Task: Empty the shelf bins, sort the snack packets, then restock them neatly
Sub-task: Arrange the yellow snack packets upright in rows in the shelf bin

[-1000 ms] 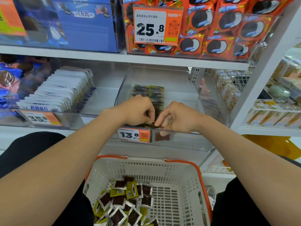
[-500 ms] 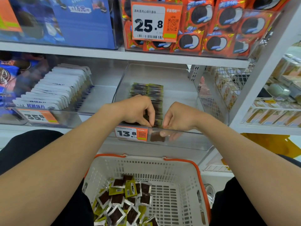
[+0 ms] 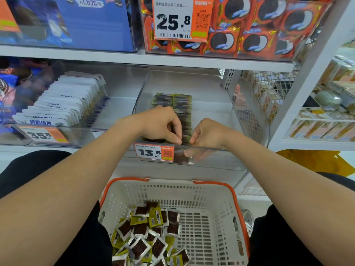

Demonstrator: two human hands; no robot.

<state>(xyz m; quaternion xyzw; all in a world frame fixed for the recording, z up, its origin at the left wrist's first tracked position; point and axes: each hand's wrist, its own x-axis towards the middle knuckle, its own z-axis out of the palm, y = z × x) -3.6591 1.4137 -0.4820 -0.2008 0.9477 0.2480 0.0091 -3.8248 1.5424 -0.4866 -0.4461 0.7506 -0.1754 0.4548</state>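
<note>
A clear plastic shelf bin [image 3: 215,104] holds two neat rows of small green and dark snack packets [image 3: 180,104]. Both hands reach over its front wall. My left hand [image 3: 163,125] pinches the front packets of the row with thumb and curled fingers. Just to its right, my right hand [image 3: 207,134] pinches the same front packets from the other side. Below them, a white basket with an orange rim [image 3: 217,208] holds a loose heap of the same packets [image 3: 149,237].
An orange 13.8 price tag [image 3: 154,152] sits on the bin's front. To the left, another clear bin holds white packets [image 3: 63,104] behind a 35.8 tag. The upper shelf carries red cookie packs [image 3: 255,33] and blue boxes [image 3: 92,22]. A wire rack [image 3: 269,96] stands right.
Both hands stay at the front of the packet row; the fingers shifted slightly, drawing a little apart and settling lower at the bin's front wall. The camera view drifted a bit.
</note>
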